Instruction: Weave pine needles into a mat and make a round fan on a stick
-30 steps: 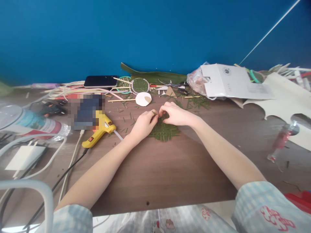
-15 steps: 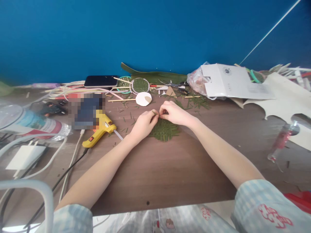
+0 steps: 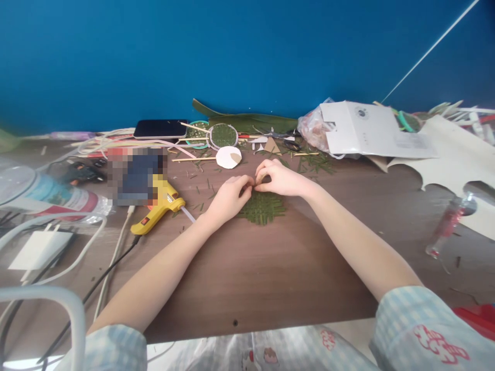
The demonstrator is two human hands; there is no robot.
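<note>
A small green woven leaf mat lies flat on the brown table. My left hand rests at the mat's far left edge, thumb and forefinger pinched on a thin strip there. My right hand sits at the mat's far edge, its fingertips meeting those of the left hand and pinching the same strip. The strip itself is mostly hidden by my fingers.
A yellow glue gun lies left of my hands, with cables and a white charger. Behind are a phone, a white paper disc, a round woven hoop, a long leaf, a white card, a bottle.
My right hand has slid a little back and left over the mat's far edge. The left thumb has closed tighter against the right fingertips. The mat stays put.
</note>
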